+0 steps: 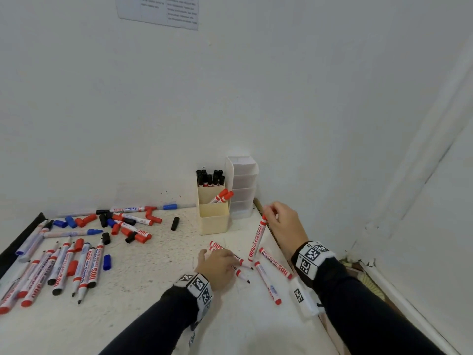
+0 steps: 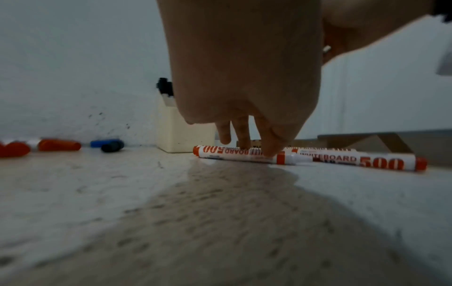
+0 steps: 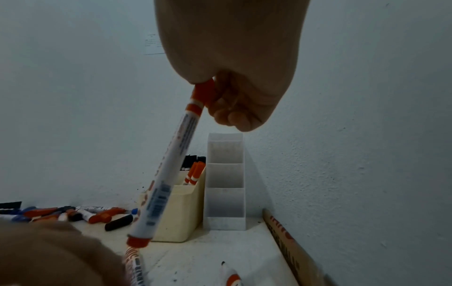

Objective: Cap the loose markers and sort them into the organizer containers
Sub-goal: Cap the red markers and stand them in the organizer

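Holding a capped red whiteboard marker (image 1: 256, 238) by its cap end, our right hand (image 1: 282, 224) pinches it w/ curled fingers; the marker hangs tilted above the table (image 1: 143, 283), just right of the cream organizer (image 1: 213, 219). That organizer has black-capped markers (image 1: 210, 178) in the back compartment & two red ones (image 1: 222, 196) in the middle. Our left hand (image 1: 217, 266) presses fingertips (image 2: 270, 151) on an uncapped red marker (image 2: 234, 154) lying flat; whether it's gripped, we can't tell. A white tiered organizer (image 1: 243, 185) stands beside the cream one. Loose markers & caps (image 1: 84, 239) lie scattered at left.
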The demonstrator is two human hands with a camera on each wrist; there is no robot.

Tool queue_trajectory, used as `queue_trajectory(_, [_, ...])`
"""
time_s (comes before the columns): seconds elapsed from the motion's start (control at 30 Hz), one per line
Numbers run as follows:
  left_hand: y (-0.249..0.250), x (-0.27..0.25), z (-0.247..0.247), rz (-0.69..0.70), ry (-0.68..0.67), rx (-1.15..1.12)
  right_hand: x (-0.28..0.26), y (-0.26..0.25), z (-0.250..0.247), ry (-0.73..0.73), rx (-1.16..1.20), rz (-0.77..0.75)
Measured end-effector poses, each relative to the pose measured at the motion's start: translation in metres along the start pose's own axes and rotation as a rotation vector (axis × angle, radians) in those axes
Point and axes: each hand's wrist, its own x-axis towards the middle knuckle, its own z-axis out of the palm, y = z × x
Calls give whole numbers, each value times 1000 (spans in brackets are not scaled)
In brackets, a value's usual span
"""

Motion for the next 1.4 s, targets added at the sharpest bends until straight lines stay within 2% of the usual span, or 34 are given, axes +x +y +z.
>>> queue_trajectory(0.13, [-7,-1,2,120,21,243,19,5,1,-40,112,-2])
queue_trajectory(0.3, [-22,2,-10,13,0,325,54,-13,19,-11,237,-36])
queue_trajectory(0.4, [-38,2,-17,-67,-3,226,72,-27,40,19,222,-89])
queue_trajectory(0.5, [-56,-5,-26,-162,67,72,84,-34,64,-6,162,-97])
queue_trajectory(0.7, [-101,-23,-42,-321,180,-143,94,-36,106,21,103,-48])
queue_trajectory(0.87, [-135,-42,-56,-411,243,-293,98,-35,128,-118,-155,21])
queue_trajectory(0.93, [-147,-50,-59,-459,279,-335,99,-36,138,-110,-254,35])
queue_trajectory(1.0, [-160,-58,-61,-499,331,-351,96,-44,151,-35,-344,-18])
queue_trajectory(1.07, [-171,-68,-65,-530,369,-346,90,-60,166,-34,-335,-139])
queue_trajectory(1.1, [-177,-73,-68,-546,381,-348,85,-69,176,-103,-293,-197])
queue_trajectory(1.17, [-188,-84,-72,-575,393,-353,75,-85,200,-352,-219,-262])
queue_trajectory(1.27, [-202,-99,-76,-628,406,-351,59,-102,240,-774,-332,-271])
queue_trajectory(1.33, [-208,-106,-77,-663,403,-376,48,-109,261,-892,-440,-267])
queue_trajectory(1.4, [-214,-113,-78,-682,392,-384,41,-113,272,-872,-496,-257])
